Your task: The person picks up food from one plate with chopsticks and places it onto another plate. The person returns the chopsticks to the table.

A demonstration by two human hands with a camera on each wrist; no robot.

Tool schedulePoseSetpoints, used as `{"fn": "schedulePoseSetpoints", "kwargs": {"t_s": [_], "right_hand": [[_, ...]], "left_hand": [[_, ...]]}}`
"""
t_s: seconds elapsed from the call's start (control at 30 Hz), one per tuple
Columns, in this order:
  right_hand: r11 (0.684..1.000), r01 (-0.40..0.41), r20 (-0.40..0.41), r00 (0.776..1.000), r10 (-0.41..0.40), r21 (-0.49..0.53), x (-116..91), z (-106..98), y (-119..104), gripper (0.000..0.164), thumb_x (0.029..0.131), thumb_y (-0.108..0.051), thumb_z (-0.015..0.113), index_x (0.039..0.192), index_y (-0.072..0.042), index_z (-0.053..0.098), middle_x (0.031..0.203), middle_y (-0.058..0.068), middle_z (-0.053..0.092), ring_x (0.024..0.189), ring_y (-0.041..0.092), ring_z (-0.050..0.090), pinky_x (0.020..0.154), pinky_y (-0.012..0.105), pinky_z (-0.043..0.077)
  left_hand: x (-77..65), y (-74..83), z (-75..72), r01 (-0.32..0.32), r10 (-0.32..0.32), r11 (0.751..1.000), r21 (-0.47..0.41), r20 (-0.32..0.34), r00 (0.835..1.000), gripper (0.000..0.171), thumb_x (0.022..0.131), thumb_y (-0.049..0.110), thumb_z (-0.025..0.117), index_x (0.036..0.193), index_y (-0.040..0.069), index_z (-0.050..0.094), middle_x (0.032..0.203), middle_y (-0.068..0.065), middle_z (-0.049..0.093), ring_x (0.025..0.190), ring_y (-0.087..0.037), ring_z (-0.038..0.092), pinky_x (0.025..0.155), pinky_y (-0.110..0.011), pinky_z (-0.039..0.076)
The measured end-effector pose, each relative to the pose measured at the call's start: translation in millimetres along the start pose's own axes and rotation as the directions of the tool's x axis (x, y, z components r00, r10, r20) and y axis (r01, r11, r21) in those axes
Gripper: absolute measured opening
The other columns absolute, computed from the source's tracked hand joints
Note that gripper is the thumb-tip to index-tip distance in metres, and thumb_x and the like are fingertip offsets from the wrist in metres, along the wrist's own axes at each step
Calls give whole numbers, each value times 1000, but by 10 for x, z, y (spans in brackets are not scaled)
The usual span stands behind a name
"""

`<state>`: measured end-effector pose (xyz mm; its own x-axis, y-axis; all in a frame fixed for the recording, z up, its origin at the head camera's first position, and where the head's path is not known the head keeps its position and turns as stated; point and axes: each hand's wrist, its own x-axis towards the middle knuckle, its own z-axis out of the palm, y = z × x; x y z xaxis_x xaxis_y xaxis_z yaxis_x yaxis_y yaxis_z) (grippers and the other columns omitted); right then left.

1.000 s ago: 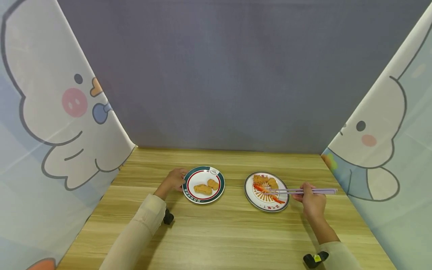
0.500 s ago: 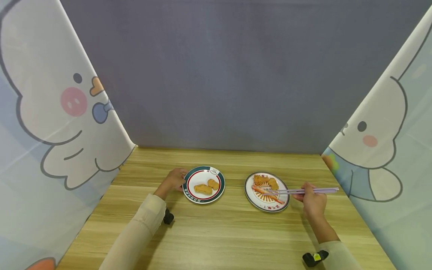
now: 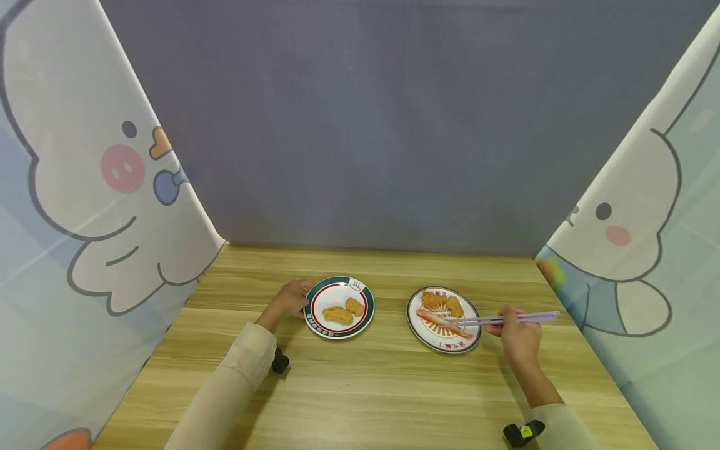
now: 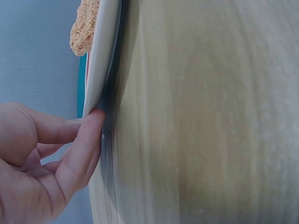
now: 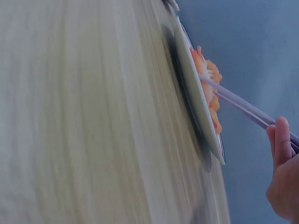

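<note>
My left hand pinches the left rim of a plate with a green and red border; in the left wrist view, thumb and fingers grip its edge. Two brown fried pieces lie on that plate. Farther right, my right hand holds light purple chopsticks, which point left over a second plate with a dark rim line. Their tips are at an orange-and-white shrimp lying on this plate; whether they grip it I cannot tell. Fried pieces lie behind the shrimp.
The plates stand apart on a wood-grain table. A grey cloth wall rises at the back edge, and cartoon-printed panels close off both sides. Black wrist devices sit below the sleeves.
The shrimp has rolled on its plate, turning from bright orange to a paler side, and shifted slightly left. The chopsticks moved a little with it. My left hand and its plate have stayed still.
</note>
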<state>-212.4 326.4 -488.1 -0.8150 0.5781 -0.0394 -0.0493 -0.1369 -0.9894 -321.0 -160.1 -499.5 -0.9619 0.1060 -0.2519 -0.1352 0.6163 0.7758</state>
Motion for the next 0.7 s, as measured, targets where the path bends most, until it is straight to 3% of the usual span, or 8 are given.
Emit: {"fn": "schedulePoseSetpoints", "kwargs": {"t_s": [0.13, 0.37, 0.7], "right_hand": [[1000, 23, 28, 999, -23, -17, -15, 9, 3, 29, 105, -16, 50, 88, 5, 60, 62, 3, 65, 45, 12, 67, 49, 25, 61], [993, -98, 2, 995, 98, 66, 7, -35, 17, 27, 105, -15, 49, 87, 1, 59, 64, 5, 65, 45, 13, 66, 51, 24, 61], [968, -145, -29, 988, 155, 204, 19, 67, -42, 26, 104, -9, 49, 81, -2, 60, 60, 3, 63, 46, 12, 67, 51, 23, 61]], "left_hand": [[-7, 10, 2, -1, 1, 1000, -2, -2, 1000, 53, 87, -12, 53, 138, 1, 59, 123, -26, 60, 91, -29, 69, 62, -34, 66], [-35, 13, 23, 9, -8, 998, -63, 4, 1000, 56, 81, -17, 52, 134, -1, 61, 116, -25, 61, 80, -23, 65, 58, -33, 65], [-20, 6, 10, 4, -3, 998, -69, 1, 1000, 58, 81, -17, 52, 136, 0, 61, 117, -25, 60, 83, -23, 64, 58, -33, 65]]}}
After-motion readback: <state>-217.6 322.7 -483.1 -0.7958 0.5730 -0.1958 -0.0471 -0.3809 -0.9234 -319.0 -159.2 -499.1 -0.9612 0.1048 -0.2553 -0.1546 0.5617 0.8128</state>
